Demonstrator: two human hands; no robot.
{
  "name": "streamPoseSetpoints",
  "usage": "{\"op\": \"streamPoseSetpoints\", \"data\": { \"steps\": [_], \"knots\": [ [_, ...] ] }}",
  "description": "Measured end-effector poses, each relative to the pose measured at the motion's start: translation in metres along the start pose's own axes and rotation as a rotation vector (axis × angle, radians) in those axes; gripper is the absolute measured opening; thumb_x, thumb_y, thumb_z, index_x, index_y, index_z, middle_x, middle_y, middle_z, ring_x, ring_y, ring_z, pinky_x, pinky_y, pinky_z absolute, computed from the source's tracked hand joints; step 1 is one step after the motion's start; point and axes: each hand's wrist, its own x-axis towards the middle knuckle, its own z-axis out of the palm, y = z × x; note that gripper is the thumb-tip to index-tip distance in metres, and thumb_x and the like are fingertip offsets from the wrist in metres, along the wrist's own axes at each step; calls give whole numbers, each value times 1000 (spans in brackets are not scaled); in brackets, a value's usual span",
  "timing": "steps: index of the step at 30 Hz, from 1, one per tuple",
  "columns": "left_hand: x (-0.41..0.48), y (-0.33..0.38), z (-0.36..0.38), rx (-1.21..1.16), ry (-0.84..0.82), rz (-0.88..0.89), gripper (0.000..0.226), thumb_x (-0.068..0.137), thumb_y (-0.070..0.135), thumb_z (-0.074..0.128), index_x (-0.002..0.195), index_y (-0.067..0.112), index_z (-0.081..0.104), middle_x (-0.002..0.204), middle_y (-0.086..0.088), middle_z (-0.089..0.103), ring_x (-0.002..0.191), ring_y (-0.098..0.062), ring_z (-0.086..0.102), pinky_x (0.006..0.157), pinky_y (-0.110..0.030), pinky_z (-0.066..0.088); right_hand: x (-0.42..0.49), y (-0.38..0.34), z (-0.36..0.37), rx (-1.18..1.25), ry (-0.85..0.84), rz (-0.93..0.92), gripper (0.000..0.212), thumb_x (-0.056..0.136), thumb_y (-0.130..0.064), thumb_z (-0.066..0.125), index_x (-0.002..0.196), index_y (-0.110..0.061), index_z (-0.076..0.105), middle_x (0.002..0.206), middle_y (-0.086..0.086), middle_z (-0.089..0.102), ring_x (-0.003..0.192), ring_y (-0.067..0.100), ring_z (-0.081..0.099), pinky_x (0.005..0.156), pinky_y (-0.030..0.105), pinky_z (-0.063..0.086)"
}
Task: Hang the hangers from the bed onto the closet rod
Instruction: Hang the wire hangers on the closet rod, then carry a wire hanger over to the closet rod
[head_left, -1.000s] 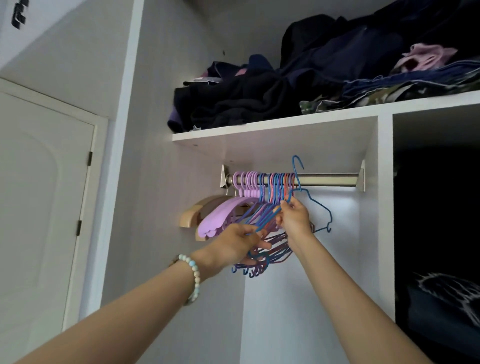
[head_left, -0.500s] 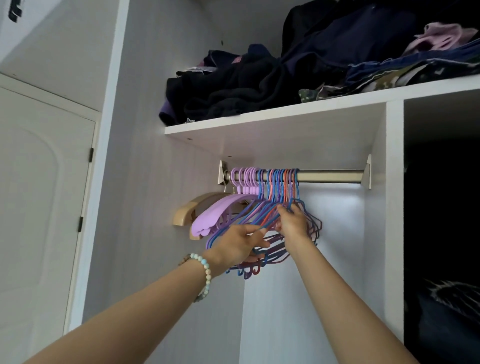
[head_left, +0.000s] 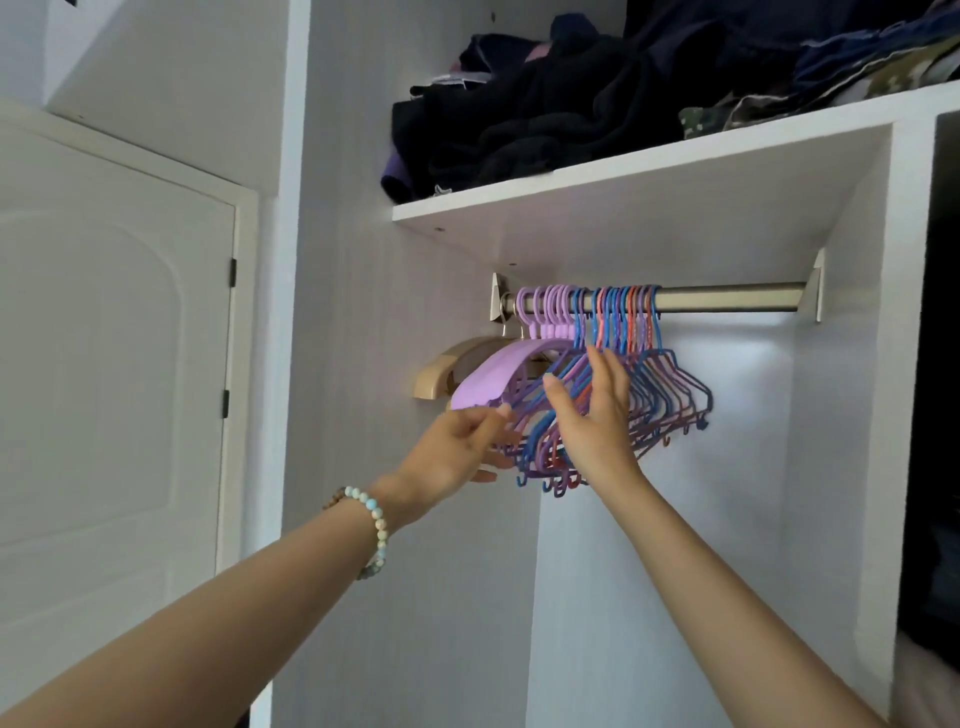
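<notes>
Thin, coated-wire hangers in blue, purple and red are being carried, hooks packed tight, at the left end of a smooth brushed-metal closet rod, beside broad lilac plastic hangers and a pale wooden hanger. The right hand is being held up before them, fingers straight and spread. The left hand is being held loosely parted at their lower bars, nothing visibly gripped.

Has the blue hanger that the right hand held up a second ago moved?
Yes. Its hook was raised above the rod; now the blue hanger hangs on the rod, at the right end of the other hangers, and the right hand has let go.
</notes>
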Motion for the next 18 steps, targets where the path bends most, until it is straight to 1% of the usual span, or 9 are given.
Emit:
{"op": "streamPoseSetpoints", "data": {
  "steps": [3,5,7,10,12,13,15,18],
  "knots": [
    [-24,-1,-42,12,83,31,28,96,37,40,110,22,59,105,1,66,83,-15,66,75,-26,52,-19,-24,28,47,-45,-46,63,91,-29,57,146,-13,29,156,4,14,144,17,15,118,34,17],
    [-45,-3,-77,51,146,45,28,96,38,42,112,22,59,109,1,66,87,-15,66,77,-27,53,-36,-43,51,77,-76,-54,62,91,-27,58,145,-12,31,155,5,17,143,17,19,114,24,16],
    [-70,-8,-116,118,212,43,34,95,39,43,119,20,58,111,3,65,92,-13,66,80,-27,53,-56,-63,77,109,-129,-60,61,91,-28,57,144,-15,31,154,4,19,143,16,19,110,21,17],
    [-115,-18,-181,262,296,21,41,95,42,43,128,20,53,117,5,62,101,-10,62,89,-29,49,-91,-98,124,148,-267,-70,61,93,-33,54,146,-19,27,155,0,15,144,11,14,110,19,12],
    [-151,-30,-228,359,330,-12,46,94,43,42,134,20,47,125,8,55,111,-7,55,95,-24,42,-120,-124,158,185,-381,-57,63,94,-37,51,148,-23,22,157,-5,9,144,6,8,109,17,9],
    [-171,-39,-252,409,348,-37,49,94,43,42,136,20,44,126,10,51,115,-6,50,95,-21,37,-137,-138,177,207,-441,-46,63,94,-39,50,148,-26,20,157,-9,7,144,4,7,108,18,9],
    [-217,-58,-301,493,405,-105,55,91,48,43,139,20,41,134,9,48,122,-8,47,96,-20,33,-172,-166,216,252,-557,-25,64,94,-42,48,148,-30,17,156,-14,5,144,2,6,111,21,11],
    [-297,-91,-371,612,469,-248,64,88,52,44,144,21,33,146,4,39,134,-13,37,104,-21,26,-233,-205,279,273,-703,-14,66,93,-43,48,149,-28,17,157,-12,6,144,4,6,116,27,12]
  ]
}}
